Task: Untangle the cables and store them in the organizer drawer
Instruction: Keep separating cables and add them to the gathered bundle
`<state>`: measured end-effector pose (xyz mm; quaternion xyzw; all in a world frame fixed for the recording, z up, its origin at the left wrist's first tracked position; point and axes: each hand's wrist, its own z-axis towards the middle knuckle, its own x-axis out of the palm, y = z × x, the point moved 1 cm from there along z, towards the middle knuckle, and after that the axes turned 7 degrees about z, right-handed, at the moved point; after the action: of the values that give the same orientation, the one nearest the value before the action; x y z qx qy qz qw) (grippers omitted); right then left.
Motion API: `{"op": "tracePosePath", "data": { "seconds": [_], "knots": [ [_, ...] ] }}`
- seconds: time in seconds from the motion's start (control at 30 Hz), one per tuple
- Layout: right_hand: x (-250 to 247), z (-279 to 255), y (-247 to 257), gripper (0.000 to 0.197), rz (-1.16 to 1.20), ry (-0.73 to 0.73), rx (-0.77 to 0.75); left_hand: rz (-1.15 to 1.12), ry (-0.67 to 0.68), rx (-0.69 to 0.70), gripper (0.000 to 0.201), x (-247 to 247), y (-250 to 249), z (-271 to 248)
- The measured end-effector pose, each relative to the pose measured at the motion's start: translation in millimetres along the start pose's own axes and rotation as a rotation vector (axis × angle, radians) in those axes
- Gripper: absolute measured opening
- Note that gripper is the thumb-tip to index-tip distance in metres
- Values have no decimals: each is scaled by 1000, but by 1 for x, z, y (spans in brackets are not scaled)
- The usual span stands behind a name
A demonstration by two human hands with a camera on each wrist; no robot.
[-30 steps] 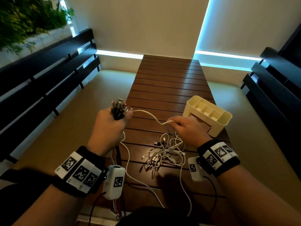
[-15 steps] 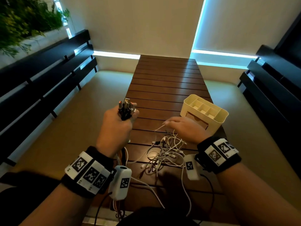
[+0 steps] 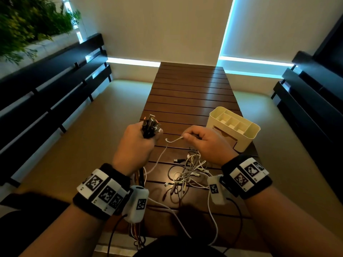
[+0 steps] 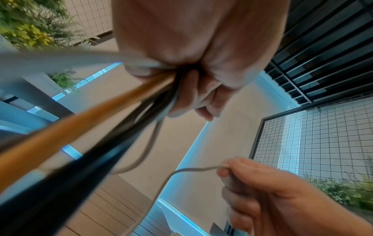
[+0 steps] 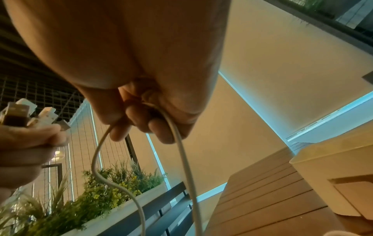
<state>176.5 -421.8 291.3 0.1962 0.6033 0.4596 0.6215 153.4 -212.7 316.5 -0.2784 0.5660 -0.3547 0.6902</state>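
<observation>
My left hand (image 3: 137,143) grips a bundle of cables (image 3: 150,125) upright, plug ends sticking out above the fist; in the left wrist view orange, black and grey cords (image 4: 96,121) run down from the fist (image 4: 193,76). My right hand (image 3: 202,140) pinches a white cable (image 3: 173,140) between thumb and fingers, raised above the table; the right wrist view shows that cable (image 5: 179,153) looping under the curled fingers (image 5: 141,121). A tangle of white and grey cables (image 3: 189,173) lies on the slatted table (image 3: 185,93) below my hands. The cream organizer (image 3: 233,127) stands right of my right hand.
Dark slatted benches (image 3: 46,86) flank the table on the left and on the right (image 3: 311,101). Plants (image 3: 27,21) grow at the upper left. Cords hang over the table's near edge by my lap (image 3: 137,236).
My right hand has risen and moved left, lifting the white cable off the pile. The left hand with its bundle has shifted slightly right.
</observation>
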Motion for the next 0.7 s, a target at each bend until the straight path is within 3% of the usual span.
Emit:
{"op": "tracePosePath", "data": {
  "seconds": [0.1,0.23,0.37,0.47,0.53,0.6,0.7],
  "knots": [
    [8,-2,2,13,37,23,-28,-6,51,54,18,1,-3,-1],
    [12,2,16,14,104,-23,-107,40,222,101,21,14,-4,-5],
    [7,0,13,12,159,-39,-73,27,127,78,25,8,-2,-5],
    [11,-4,-2,13,181,-19,38,-186,1,-32,17,-4,7,1],
    [15,-7,-13,15,212,-25,116,-270,-45,-99,23,-13,17,4],
    [17,-9,-16,15,246,-40,143,-222,-40,-136,28,-16,27,4],
    [13,-5,-2,16,211,-87,93,-28,91,-177,24,-12,35,-1]
  ]
}}
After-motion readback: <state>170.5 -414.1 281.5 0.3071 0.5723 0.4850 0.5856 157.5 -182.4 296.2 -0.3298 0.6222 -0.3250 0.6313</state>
